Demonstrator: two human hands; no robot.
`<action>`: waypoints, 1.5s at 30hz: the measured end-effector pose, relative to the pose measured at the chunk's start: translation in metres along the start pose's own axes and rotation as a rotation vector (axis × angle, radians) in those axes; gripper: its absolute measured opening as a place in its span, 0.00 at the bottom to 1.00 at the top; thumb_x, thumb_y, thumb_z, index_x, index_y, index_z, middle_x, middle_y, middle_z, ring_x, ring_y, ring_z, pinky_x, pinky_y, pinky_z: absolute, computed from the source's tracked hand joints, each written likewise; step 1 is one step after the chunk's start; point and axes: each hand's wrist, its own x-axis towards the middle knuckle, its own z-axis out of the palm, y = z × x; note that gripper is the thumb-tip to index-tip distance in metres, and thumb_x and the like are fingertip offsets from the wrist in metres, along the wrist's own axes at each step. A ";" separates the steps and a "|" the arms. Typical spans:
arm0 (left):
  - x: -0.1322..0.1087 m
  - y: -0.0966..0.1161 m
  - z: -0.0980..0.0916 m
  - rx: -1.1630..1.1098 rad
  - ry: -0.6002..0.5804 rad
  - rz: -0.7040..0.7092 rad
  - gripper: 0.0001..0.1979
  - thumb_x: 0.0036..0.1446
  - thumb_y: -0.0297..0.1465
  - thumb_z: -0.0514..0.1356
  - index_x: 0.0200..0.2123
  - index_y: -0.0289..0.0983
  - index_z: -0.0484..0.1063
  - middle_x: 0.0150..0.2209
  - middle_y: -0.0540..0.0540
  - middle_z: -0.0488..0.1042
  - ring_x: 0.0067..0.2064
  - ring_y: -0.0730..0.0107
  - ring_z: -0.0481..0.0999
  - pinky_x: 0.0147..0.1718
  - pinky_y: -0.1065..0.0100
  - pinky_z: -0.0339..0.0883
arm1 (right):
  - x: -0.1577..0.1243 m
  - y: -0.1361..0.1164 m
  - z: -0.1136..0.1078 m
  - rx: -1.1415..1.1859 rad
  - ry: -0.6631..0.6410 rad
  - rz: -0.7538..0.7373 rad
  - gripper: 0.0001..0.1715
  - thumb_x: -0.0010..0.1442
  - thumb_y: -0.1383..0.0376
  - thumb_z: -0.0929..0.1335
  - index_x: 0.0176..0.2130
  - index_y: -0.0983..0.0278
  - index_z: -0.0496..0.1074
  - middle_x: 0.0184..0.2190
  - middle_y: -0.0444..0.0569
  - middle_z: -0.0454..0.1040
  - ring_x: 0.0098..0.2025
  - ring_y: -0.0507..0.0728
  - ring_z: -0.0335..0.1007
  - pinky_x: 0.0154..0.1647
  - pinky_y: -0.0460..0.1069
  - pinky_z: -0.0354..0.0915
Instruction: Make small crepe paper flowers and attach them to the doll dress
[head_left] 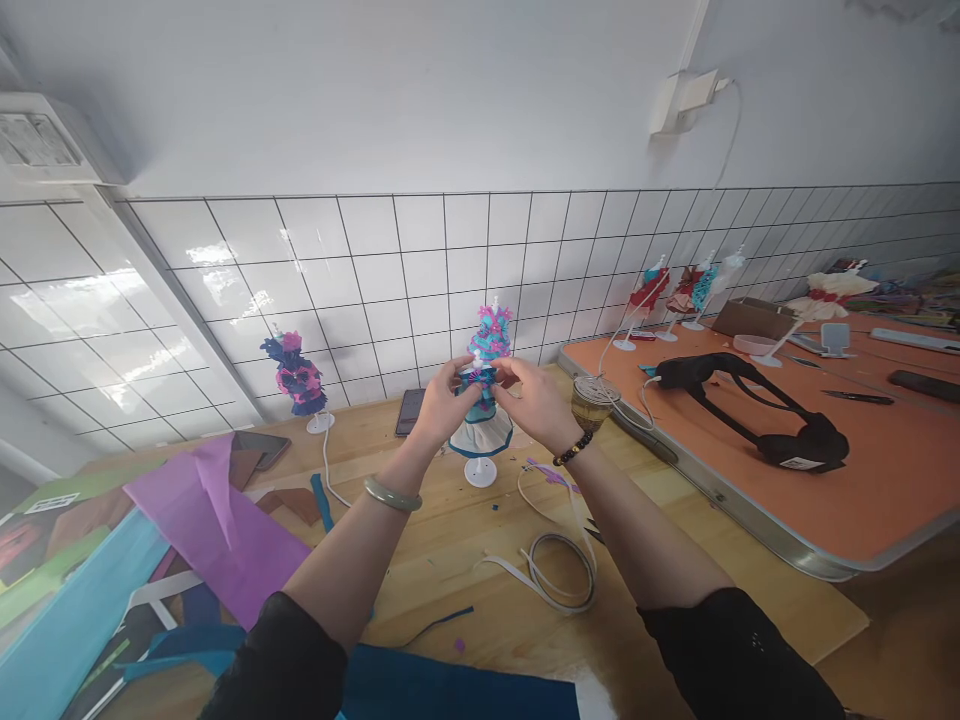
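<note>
The dressed miniature mannequin (pixel 481 437) stands upright on the wooden worktop (pixel 431 540), long axis vertical, white skirt flaring above its round base. A stretch of wood separates it from the coiled white strip (pixel 534 577); the orange worktop's (pixel 750 480) edge runs rightward. Forearms stretched forward, the left hand (pixel 448 398) and right hand (pixel 534 400) grasp its blue bodice (pixel 478 378).

Light is bright and fairly even; white glare streaks the tiles (pixel 367 290) left of the left grip (pixel 448 400). Far right of the right grip (pixel 536 398), details blur, and wide-angle distortion stretches the edges.
</note>
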 end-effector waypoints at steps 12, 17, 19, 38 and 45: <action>-0.002 0.005 0.002 0.165 0.000 0.051 0.26 0.44 0.31 0.60 0.50 0.40 0.62 0.43 0.45 0.70 0.43 0.66 0.69 0.44 0.63 0.62 | -0.002 -0.002 0.000 -0.052 0.007 -0.022 0.19 0.52 0.70 0.62 0.46 0.63 0.66 0.38 0.49 0.72 0.36 0.55 0.68 0.38 0.51 0.63; -0.004 0.004 0.005 0.215 0.012 0.089 0.28 0.45 0.27 0.57 0.52 0.40 0.60 0.44 0.44 0.70 0.43 0.66 0.69 0.43 0.63 0.62 | -0.003 -0.002 -0.001 -0.023 -0.003 -0.018 0.19 0.52 0.71 0.62 0.46 0.63 0.65 0.39 0.49 0.72 0.36 0.54 0.68 0.39 0.50 0.63; -0.004 0.005 0.006 0.235 0.017 0.105 0.28 0.44 0.27 0.57 0.52 0.40 0.60 0.44 0.43 0.70 0.42 0.66 0.70 0.43 0.62 0.62 | -0.004 -0.002 -0.001 -0.012 -0.005 -0.015 0.19 0.52 0.70 0.62 0.46 0.63 0.65 0.39 0.49 0.71 0.37 0.54 0.68 0.39 0.51 0.64; -0.009 0.010 0.006 0.287 0.004 0.121 0.27 0.46 0.27 0.56 0.53 0.41 0.59 0.44 0.44 0.70 0.44 0.64 0.69 0.45 0.62 0.61 | -0.004 -0.002 0.003 -0.135 0.007 -0.048 0.19 0.54 0.70 0.61 0.47 0.63 0.64 0.39 0.49 0.72 0.38 0.57 0.68 0.39 0.52 0.61; -0.010 0.009 0.006 0.306 0.024 0.127 0.27 0.46 0.28 0.56 0.52 0.41 0.59 0.45 0.44 0.70 0.43 0.65 0.70 0.45 0.63 0.60 | -0.006 -0.006 -0.002 -0.170 0.013 -0.071 0.19 0.55 0.68 0.61 0.48 0.61 0.64 0.41 0.51 0.69 0.40 0.58 0.66 0.38 0.52 0.62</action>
